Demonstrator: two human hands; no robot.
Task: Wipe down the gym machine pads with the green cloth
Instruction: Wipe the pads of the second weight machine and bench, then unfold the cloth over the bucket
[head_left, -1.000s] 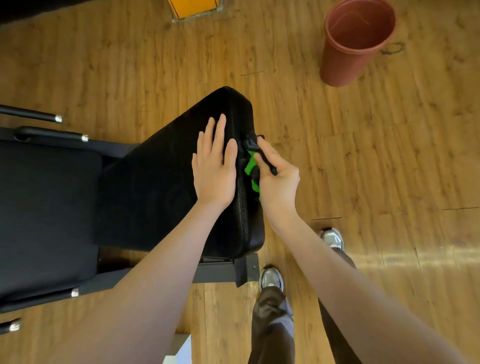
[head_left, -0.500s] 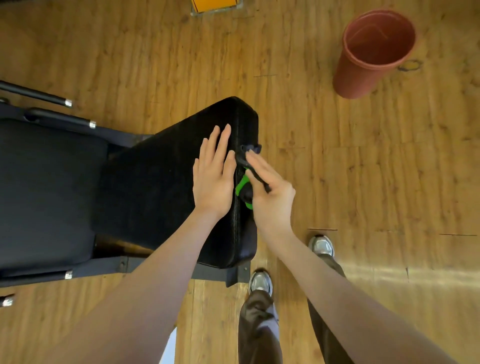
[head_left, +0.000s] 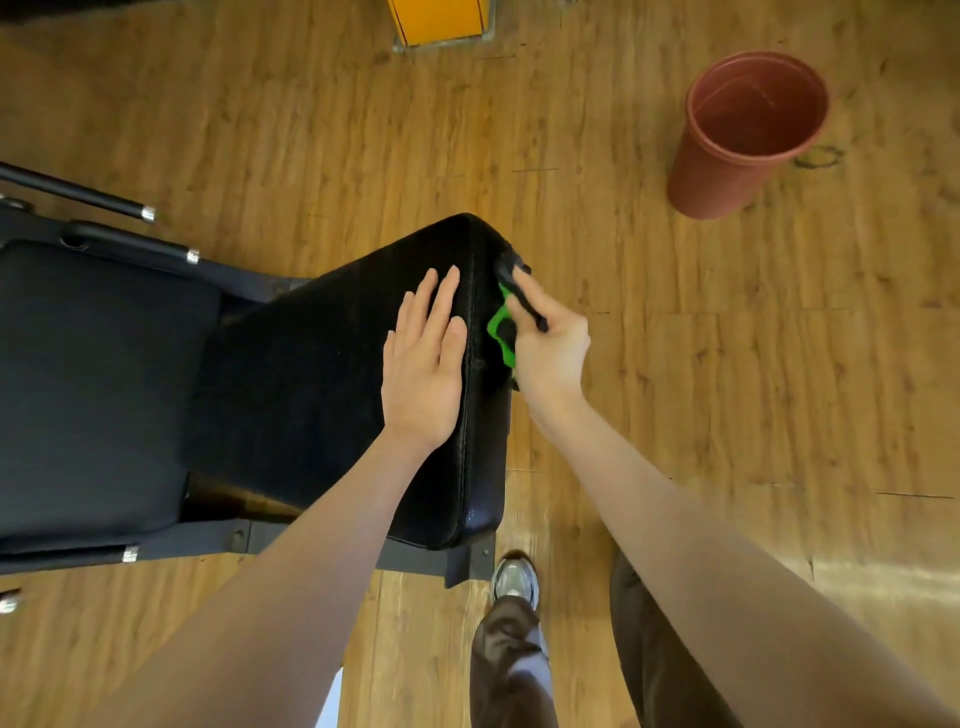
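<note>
Wood-plank floor (head_left: 675, 364), warm brown, with a terracotta-coloured plastic pot (head_left: 748, 135) standing upright well off to the far right and an orange box (head_left: 439, 21) at the top edge.

Item: gym machine pad (head_left: 322, 384), black, stitched along its right seam, tilted on a dark metal frame (head_left: 311, 540); a second, flatter seat pad (head_left: 93, 384) adjoins it on the left.

Item: green cloth (head_left: 500, 332), bright green with dark parts, bunched small; only a few folds show between the fingers. It sits against the right side face of the tilted pad, near the far corner.

Hands: left hand (head_left: 423, 364) lies flat on the pad's top, fingers straight and together, bracing it. Right hand (head_left: 550, 343) is curled round the cloth, pressing it to the pad's side.

Risks, as judged:
- Cloth is wadded so tightly that little of it meets the vinyl; strips of the side face may go unwiped.
- Grip is mostly fingertips; a firm stroke along the seam could drag the cloth loose and drop it to the floor.
- Left palm covers part of the top, which would be missed unless moved.
</note>
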